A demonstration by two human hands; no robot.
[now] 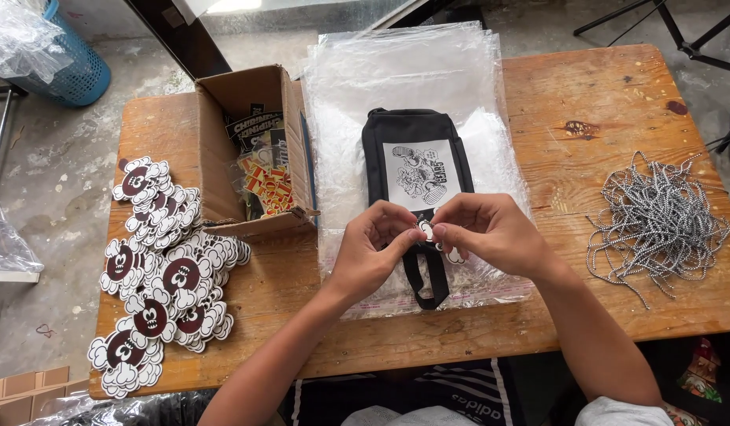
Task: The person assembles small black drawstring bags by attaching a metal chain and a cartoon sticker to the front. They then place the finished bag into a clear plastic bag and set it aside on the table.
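Note:
A black pouch [413, 130] with a white printed patch lies on a stack of clear plastic bags [404, 71] at the middle of the wooden table [594, 87]. Its black strap loop [428, 280] points toward me. My left hand [373, 244] and my right hand [487, 233] meet over the pouch's near end. Together their fingertips pinch a small white and dark charm [426, 229] at the strap's base. A second small white piece [456, 255] peeks out under my right hand.
An open cardboard box [254, 150] of stickers stands left of the bags. Several cartoon-shaped brown and white cutouts [164, 268] are piled at the table's left end. A heap of black and white cords [657, 221] lies at the right. A blue basket [69, 67] stands on the floor.

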